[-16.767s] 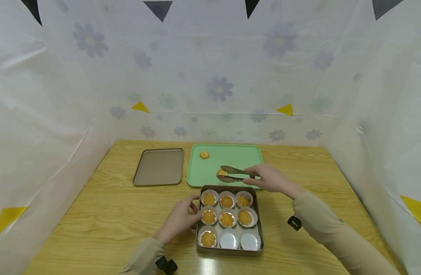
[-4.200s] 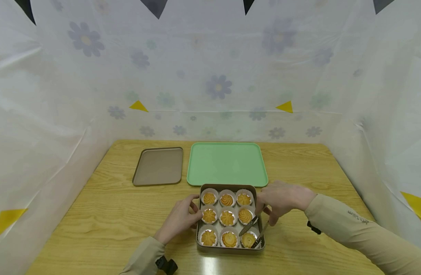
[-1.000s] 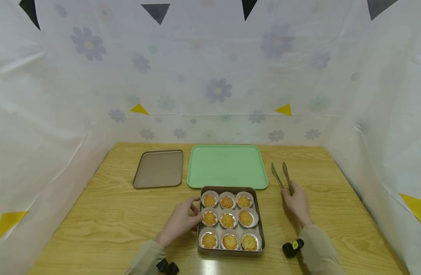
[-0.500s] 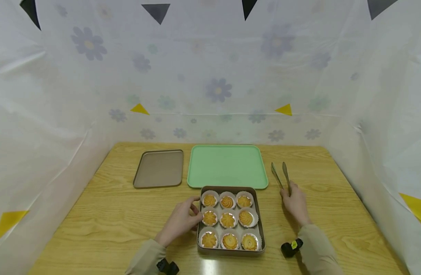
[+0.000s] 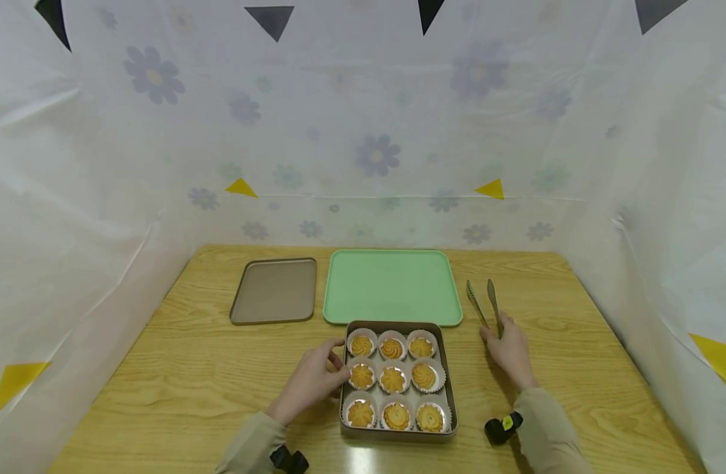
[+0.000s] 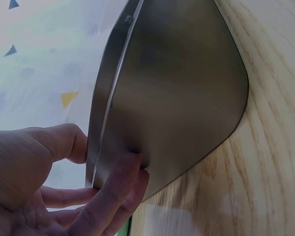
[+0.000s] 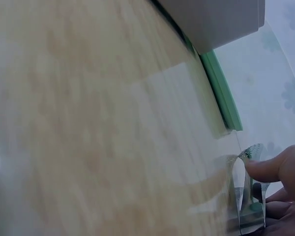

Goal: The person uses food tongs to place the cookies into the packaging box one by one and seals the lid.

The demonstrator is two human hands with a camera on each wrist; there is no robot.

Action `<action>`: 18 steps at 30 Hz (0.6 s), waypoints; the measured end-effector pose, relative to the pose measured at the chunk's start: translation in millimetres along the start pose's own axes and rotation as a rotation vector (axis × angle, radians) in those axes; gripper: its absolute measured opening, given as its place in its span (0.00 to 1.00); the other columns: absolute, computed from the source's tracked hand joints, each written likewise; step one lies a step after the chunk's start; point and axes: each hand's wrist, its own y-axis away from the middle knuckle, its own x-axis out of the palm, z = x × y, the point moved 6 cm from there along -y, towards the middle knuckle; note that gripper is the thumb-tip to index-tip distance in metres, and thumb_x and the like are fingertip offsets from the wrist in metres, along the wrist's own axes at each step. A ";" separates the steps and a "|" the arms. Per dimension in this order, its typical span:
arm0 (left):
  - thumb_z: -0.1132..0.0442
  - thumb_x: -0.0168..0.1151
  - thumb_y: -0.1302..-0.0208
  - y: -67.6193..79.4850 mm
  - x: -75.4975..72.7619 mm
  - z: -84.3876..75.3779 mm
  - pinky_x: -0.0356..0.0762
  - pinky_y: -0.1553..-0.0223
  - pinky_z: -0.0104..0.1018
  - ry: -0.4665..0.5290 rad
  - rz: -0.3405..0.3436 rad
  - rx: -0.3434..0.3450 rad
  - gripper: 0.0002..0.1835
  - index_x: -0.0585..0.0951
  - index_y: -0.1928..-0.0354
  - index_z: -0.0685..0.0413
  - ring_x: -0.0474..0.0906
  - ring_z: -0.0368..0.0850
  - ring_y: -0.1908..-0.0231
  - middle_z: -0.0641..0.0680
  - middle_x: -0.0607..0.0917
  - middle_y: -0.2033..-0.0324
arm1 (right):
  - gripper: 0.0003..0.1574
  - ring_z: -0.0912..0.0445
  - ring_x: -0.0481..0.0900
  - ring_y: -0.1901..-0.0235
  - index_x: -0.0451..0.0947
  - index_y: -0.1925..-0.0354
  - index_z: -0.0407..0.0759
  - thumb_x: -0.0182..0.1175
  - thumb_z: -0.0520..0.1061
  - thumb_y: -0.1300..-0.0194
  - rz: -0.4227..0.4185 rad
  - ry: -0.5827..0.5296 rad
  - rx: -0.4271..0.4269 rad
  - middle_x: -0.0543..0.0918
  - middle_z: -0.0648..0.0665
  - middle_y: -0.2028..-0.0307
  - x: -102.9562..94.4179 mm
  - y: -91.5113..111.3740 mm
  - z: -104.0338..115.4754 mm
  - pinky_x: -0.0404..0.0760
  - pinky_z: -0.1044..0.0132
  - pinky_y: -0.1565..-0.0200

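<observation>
A brown rectangular baking tin [image 5: 453, 368] holds several white paper cups, each with a golden piped cookie [image 5: 392, 378] in it. At its left wall my left hand [image 5: 312, 378] grips the rim; the left wrist view has the thumb at the edge and fingertips [image 6: 125, 172] against the outer wall. Right of the tin, my right hand [image 5: 513, 352] holds metal tongs [image 5: 476, 304] by the handle end, low at the table. Their perforated tips point away from me, spread apart with nothing between them. In the right wrist view, the thumb [image 7: 268, 169] lies along the tongs.
Behind the tin lies a bare green tray [image 5: 392, 286]. A flat brown tray or lid [image 5: 274, 291] sits left of it. All of it stands on a wooden table [image 5: 220, 395], with white flowered sheeting [image 5: 315, 131] at the back and both sides.
Earlier, two cookies went from the green tray into the front cups with the tongs. My right hand then moved right, bringing the tongs down beside the tray. Over the last second, almost nothing moved.
</observation>
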 end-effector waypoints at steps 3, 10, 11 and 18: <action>0.66 0.64 0.41 0.4 -0.5 0.1 0.80 0.77 0.30 -0.002 -0.002 -0.001 0.34 0.69 0.32 0.68 0.82 0.43 0.77 0.57 0.84 0.66 | 0.41 0.24 0.65 0.34 0.54 0.28 0.21 0.54 0.45 0.26 -0.018 -0.028 -0.014 0.65 0.15 0.34 -4.0 2.2 2.7 0.70 0.33 0.35; 0.55 0.65 0.34 -2.9 -11.1 7.2 0.82 0.74 0.34 0.052 -0.034 -0.042 0.35 0.68 0.31 0.66 0.85 0.47 0.75 0.59 0.85 0.62 | 0.42 0.27 0.61 0.30 0.53 0.27 0.22 0.53 0.48 0.25 0.006 -0.126 -0.013 0.62 0.19 0.31 -8.5 7.2 2.1 0.66 0.35 0.31; 0.53 0.65 0.34 -5.1 -15.2 9.3 0.82 0.74 0.34 0.055 -0.059 -0.047 0.35 0.69 0.31 0.66 0.85 0.48 0.74 0.59 0.85 0.61 | 0.43 0.27 0.60 0.29 0.51 0.26 0.23 0.52 0.49 0.24 0.016 -0.140 -0.005 0.61 0.19 0.30 -8.5 7.2 0.9 0.64 0.35 0.30; 0.51 0.60 0.29 -24.9 -64.2 36.2 0.82 0.61 0.39 0.025 -0.379 -0.064 0.28 0.75 0.34 0.61 0.84 0.52 0.58 0.62 0.86 0.55 | 0.51 0.29 0.52 0.25 0.39 0.23 0.27 0.51 0.55 0.24 0.059 -0.191 0.035 0.50 0.23 0.25 -8.9 7.6 -5.2 0.58 0.38 0.26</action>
